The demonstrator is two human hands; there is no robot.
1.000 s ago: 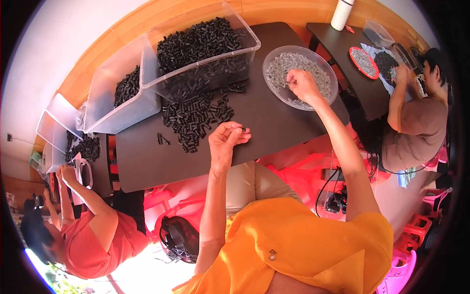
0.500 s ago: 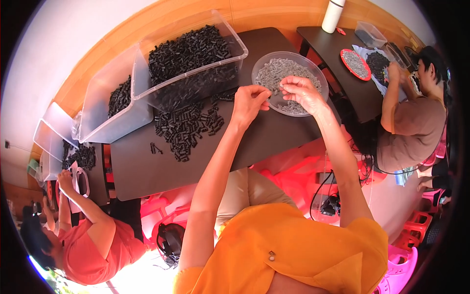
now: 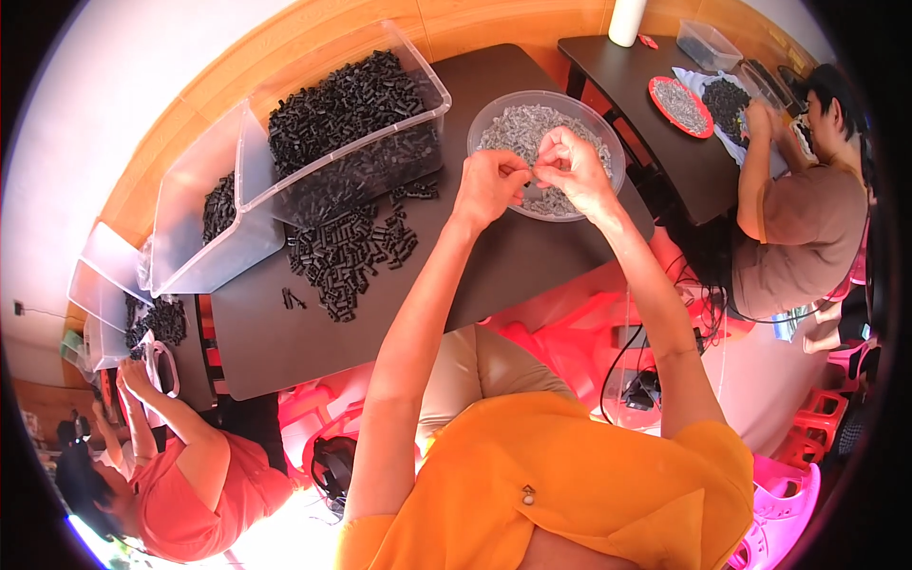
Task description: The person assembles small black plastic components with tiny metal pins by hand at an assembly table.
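My left hand (image 3: 488, 188) is closed in a pinch over the near left side of a round clear bowl (image 3: 474, 135). Thumb and fingertips of my right hand (image 3: 576, 175) are also pinched, meeting the left fingertips in front of the bowl. Whatever lies between the fingers is too small and hidden to name. Small grey pieces (image 3: 525, 125) lie heaped in the bowl. To the left of my hands, many short black cylindrical pieces (image 3: 332, 258) are piled on the dark table (image 3: 271, 347).
A large clear bin (image 3: 344, 157) of black pieces stands behind the pile, with a second clear bin (image 3: 180, 256) beside it. A co-worker (image 3: 803, 204) sits at the right table near a red plate (image 3: 708, 132); another person (image 3: 204, 484) works at the lower left.
My right hand has moved left and my fingertips have come together. The view has shifted slightly, so the bins and bowl sit further left.
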